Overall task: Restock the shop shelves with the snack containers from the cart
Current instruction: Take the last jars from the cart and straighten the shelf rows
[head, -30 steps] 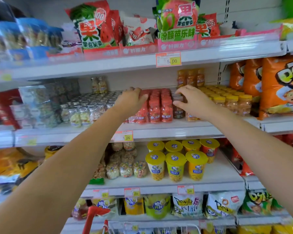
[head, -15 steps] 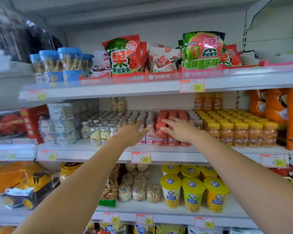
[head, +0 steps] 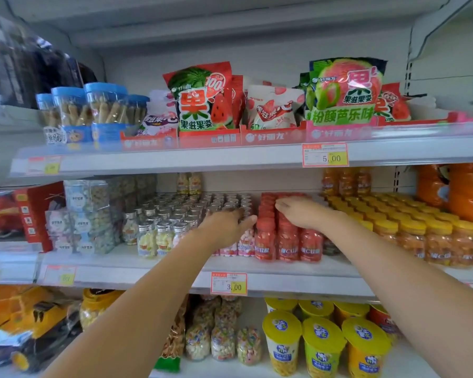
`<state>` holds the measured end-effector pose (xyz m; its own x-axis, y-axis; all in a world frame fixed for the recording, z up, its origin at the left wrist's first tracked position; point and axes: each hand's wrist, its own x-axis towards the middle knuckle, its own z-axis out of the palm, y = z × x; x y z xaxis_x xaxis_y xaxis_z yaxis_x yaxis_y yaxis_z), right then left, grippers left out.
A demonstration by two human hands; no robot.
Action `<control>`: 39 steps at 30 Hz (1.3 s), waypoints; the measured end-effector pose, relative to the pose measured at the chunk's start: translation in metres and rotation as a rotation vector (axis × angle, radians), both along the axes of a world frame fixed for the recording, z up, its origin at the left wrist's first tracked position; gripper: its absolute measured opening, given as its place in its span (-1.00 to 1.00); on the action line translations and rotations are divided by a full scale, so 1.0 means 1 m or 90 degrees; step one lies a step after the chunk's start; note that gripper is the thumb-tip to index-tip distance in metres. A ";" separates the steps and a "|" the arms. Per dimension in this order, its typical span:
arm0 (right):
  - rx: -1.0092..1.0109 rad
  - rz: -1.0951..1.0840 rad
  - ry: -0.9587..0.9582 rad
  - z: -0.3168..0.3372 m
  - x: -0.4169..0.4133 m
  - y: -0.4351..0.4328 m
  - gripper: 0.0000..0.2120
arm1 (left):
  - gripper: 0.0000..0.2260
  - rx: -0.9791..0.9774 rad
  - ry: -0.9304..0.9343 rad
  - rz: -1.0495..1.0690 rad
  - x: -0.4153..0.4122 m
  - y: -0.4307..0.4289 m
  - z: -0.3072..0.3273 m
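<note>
Small red-capped plastic snack bottles [head: 287,241] are seen packed in rows on the white metal middle shelf [head: 284,271], under two reaching hands.
The right hand [head: 303,214] is laid flat on the red caps, fingers straight. The left hand [head: 224,227] is held open just beside it, fingers stretched over the small silver-capped clear bottles [head: 161,233], thumb pointed at the red rows. Yellow-capped orange jars [head: 421,236] are ranged to the right. Red watermelon candy bags [head: 202,99] are stood on the shelf above, and yellow-lidded paper cups [head: 322,347] on the one below.
</note>
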<state>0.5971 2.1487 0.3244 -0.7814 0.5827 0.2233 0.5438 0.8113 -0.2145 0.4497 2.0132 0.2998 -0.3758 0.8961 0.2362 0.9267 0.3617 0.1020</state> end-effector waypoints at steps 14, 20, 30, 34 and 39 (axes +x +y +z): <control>-0.069 -0.004 -0.022 0.003 -0.097 0.074 -0.56 | -0.44 -0.114 -0.093 0.051 -0.052 0.085 0.030; -0.059 -0.011 0.032 -0.004 -0.099 0.084 -0.56 | -0.50 -0.106 -0.066 0.115 -0.077 0.112 0.036; -0.050 -0.008 -0.045 -0.003 -0.098 0.083 -0.55 | -0.56 -0.078 -0.205 0.070 -0.098 0.133 0.027; -0.062 0.013 -0.033 -0.001 -0.094 0.078 -0.53 | -0.57 -0.077 -0.226 0.036 -0.098 0.132 0.026; -0.066 0.016 -0.041 0.000 -0.097 0.080 -0.54 | -0.40 -0.070 -0.126 0.059 -0.116 0.140 0.017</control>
<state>0.4997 2.2291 0.3242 -0.8068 0.5803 0.1111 0.5392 0.8000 -0.2631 0.3340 2.1535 0.3169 -0.4872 0.8717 0.0526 0.8548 0.4637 0.2331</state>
